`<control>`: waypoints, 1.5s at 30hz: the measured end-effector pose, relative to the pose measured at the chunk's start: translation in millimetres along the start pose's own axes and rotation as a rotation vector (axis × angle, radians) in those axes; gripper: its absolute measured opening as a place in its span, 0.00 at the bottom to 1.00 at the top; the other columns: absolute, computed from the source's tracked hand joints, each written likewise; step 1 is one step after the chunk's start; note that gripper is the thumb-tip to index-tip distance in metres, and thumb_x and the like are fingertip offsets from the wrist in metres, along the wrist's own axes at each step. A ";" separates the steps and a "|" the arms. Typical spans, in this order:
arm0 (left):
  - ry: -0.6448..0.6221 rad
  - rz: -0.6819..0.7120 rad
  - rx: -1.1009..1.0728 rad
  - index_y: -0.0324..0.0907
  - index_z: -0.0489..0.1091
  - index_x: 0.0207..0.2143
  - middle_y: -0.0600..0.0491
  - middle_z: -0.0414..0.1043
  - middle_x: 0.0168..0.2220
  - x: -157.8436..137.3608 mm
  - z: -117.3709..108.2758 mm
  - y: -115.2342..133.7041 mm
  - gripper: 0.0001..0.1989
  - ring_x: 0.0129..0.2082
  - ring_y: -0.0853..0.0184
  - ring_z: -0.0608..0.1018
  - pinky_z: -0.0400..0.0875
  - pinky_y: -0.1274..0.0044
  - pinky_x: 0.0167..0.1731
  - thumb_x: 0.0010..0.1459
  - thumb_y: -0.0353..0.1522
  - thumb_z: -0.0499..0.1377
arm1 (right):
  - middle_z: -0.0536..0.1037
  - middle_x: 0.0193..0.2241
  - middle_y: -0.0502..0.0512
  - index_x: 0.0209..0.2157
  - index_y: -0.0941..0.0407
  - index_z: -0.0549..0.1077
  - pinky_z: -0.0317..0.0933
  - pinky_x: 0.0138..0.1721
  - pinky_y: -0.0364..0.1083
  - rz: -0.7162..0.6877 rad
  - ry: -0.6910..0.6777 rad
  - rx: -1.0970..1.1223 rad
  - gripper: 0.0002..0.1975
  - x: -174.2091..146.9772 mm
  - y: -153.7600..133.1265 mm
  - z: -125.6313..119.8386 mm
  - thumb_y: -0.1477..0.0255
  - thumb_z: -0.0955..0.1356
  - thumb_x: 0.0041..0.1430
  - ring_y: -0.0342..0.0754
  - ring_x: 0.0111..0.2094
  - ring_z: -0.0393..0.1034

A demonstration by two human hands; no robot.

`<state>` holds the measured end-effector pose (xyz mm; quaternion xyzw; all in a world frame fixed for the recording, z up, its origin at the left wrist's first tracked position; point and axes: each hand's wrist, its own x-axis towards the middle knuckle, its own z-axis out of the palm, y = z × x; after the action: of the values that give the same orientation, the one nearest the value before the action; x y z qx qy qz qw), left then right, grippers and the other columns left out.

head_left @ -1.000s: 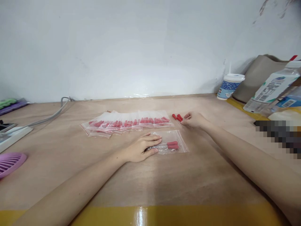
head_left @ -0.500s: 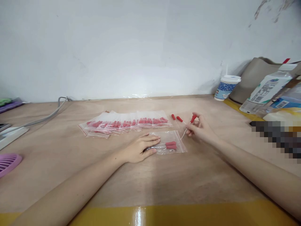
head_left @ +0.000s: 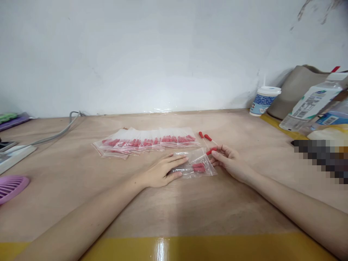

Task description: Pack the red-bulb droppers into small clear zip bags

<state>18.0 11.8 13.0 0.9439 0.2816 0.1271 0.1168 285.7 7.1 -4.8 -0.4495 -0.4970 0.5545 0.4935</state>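
Note:
My left hand (head_left: 166,170) lies with fingers spread on a clear zip bag (head_left: 187,174), pressing it to the table. Inside the bag, droppers with red rubber bulbs (head_left: 199,167) lie side by side. At the bag's open right end, my right hand (head_left: 227,159) pinches a dropper (head_left: 211,150) by its red bulb, its clear stem pointing left into the mouth. Just behind are two loose droppers (head_left: 208,137) with red bulbs. A row of overlapping filled bags (head_left: 146,140), each with red-bulbed droppers, lies further back.
At the right stand a lidded paper cup (head_left: 264,101), a tilted plastic bottle (head_left: 310,101) and a grey-brown container (head_left: 290,87). A grey cable (head_left: 58,135) and a purple slatted object (head_left: 12,189) are at the left. A white wall (head_left: 163,54) closes off the table's back.
My right hand has moved left and toward me, turning the dropper from steep to nearly flat, with its stem now at the bag's mouth. My left hand has stayed on the bag.

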 end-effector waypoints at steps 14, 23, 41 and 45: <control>0.009 0.011 -0.011 0.48 0.50 0.62 0.53 0.55 0.61 0.6 -0.1 -1.0 0.25 0.61 0.61 0.58 0.52 0.62 0.59 0.63 0.37 0.50 | 0.67 0.16 0.45 0.33 0.58 0.74 0.54 0.17 0.40 0.115 -0.305 -0.528 0.17 8.0 -19.0 -28.3 0.61 0.71 0.44 0.37 0.15 0.58; 0.016 0.026 -0.009 0.48 0.49 0.62 0.52 0.54 0.61 1.1 1.2 -1.4 0.25 0.61 0.62 0.58 0.50 0.62 0.60 0.63 0.37 0.50 | 0.71 0.19 0.49 0.23 0.57 0.69 0.59 0.22 0.42 -0.032 -0.108 -0.352 0.16 8.4 -1.8 9.2 0.61 0.74 0.37 0.41 0.21 0.64; -0.004 -0.017 -0.007 0.45 0.56 0.59 0.49 0.56 0.61 2.0 -0.5 0.9 0.23 0.61 0.61 0.59 0.52 0.62 0.59 0.63 0.37 0.50 | 0.76 0.34 0.61 0.37 0.58 0.70 0.61 0.30 0.47 -0.066 0.257 -1.131 0.20 70.0 -18.5 -37.8 0.60 0.70 0.45 0.52 0.33 0.70; 0.010 -0.014 -0.034 0.44 0.57 0.59 0.48 0.55 0.61 1.7 0.4 0.3 0.23 0.61 0.61 0.59 0.53 0.62 0.59 0.62 0.37 0.50 | 0.76 0.33 0.62 0.39 0.59 0.70 0.62 0.37 0.50 -0.019 0.128 -1.171 0.14 76.6 -22.2 -33.6 0.68 0.69 0.49 0.56 0.36 0.70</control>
<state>19.7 12.5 13.0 0.9391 0.2867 0.1359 0.1322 312.8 87.3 13.2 -0.6752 -0.6937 0.1549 0.1971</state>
